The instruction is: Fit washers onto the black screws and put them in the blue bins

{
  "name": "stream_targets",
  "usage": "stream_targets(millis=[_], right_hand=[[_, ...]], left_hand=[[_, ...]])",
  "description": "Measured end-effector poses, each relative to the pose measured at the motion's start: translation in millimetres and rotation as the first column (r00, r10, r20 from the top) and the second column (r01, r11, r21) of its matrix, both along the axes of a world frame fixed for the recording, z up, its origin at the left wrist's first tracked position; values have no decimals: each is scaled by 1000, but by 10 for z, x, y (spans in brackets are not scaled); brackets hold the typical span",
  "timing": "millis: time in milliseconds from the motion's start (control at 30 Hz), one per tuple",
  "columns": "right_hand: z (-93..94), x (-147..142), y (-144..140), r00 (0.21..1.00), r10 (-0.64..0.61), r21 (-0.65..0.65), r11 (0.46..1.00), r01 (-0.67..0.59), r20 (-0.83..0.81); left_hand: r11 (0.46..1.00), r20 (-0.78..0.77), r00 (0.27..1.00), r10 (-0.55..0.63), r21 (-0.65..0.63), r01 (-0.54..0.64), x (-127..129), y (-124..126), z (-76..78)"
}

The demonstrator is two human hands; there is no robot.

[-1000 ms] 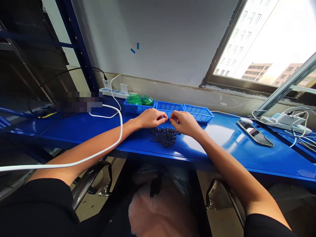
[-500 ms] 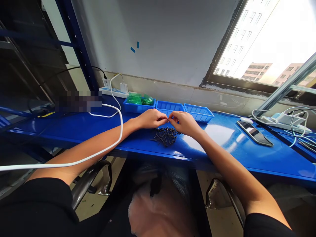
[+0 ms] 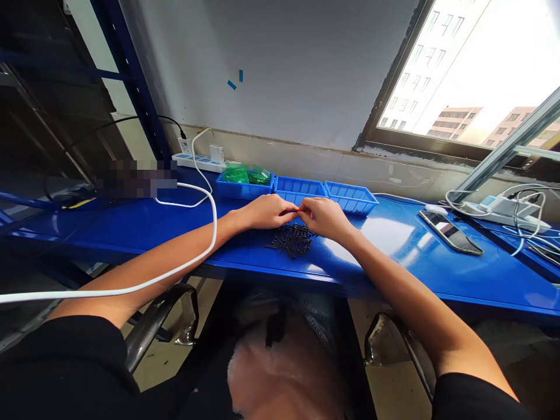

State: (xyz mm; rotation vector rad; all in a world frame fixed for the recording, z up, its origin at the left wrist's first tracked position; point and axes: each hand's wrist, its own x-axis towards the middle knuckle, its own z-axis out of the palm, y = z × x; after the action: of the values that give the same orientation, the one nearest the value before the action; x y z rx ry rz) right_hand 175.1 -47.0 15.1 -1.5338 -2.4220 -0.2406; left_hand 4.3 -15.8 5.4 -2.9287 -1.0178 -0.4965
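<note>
My left hand (image 3: pixel 272 211) and my right hand (image 3: pixel 327 218) meet fingertip to fingertip just above the blue tabletop (image 3: pixel 245 256). Both are closed in a pinch, thumb against forefinger. Whatever lies between the fingertips is too small and hidden to make out. Right below them spreads a loose pile of black screws (image 3: pixel 292 240), pointing every which way. Behind my hands stand a blue bin with green plastic pieces (image 3: pixel 245 189), a middle blue bin (image 3: pixel 300 185) and a right blue bin (image 3: pixel 351 198), side by side.
A phone (image 3: pixel 451 232) lies on the right, near a power strip with tangled cables (image 3: pixel 507 211). Another power strip (image 3: pixel 203 164) sits against the wall at the back left. A thick white cable (image 3: pixel 213 216) hangs across my left forearm in view.
The view has shifted slightly. My hands stay pinched together over the screws, with only a tiny shift of the fingers; the dark speck between the fingertips is harder to see.
</note>
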Motion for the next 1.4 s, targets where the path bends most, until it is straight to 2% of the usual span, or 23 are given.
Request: stream_targets(millis=[167,400,600,667,700,733,800,900,1033,1100,1300,1400], right_hand=[[17,11,14,996,-67,-5,998,66,-53],[38,17,32,991,-69,2,998,70,-113],[22,-20,30,988,-86,-18,996,85,-127],[39,43,70,981,-121,19,992,125,-148],[53,93,98,969,-169,72,980,185,-182],[70,150,128,947,-220,110,962,251,-234],[102,252,177,911,-242,142,943,302,-335],[118,280,177,921,-162,150,962,227,-355],[63,96,63,974,12,100,995,11,-225],[30,14,16,982,52,81,996,-38,-181],[1,11,16,986,58,44,998,-52,-155],[12,23,18,987,58,43,998,-52,-150]], left_hand=[[1000,21,1000,-19,-19,20,-19,39,4],[995,108,991,-82,-44,87,-37,80,7],[996,135,988,-80,-37,86,-57,93,18],[993,135,986,-96,-53,104,-65,90,19],[989,131,984,-118,-69,128,-69,85,22],[984,130,981,-143,-88,155,-74,79,27],[974,153,973,-174,-117,193,-86,67,45],[982,212,969,-128,-108,153,-114,69,78],[997,202,979,-22,-63,36,-135,105,72],[999,176,984,4,-54,5,-122,113,44],[999,146,989,-35,-23,38,-67,88,-10],[999,165,986,-16,-31,22,-69,83,1]])
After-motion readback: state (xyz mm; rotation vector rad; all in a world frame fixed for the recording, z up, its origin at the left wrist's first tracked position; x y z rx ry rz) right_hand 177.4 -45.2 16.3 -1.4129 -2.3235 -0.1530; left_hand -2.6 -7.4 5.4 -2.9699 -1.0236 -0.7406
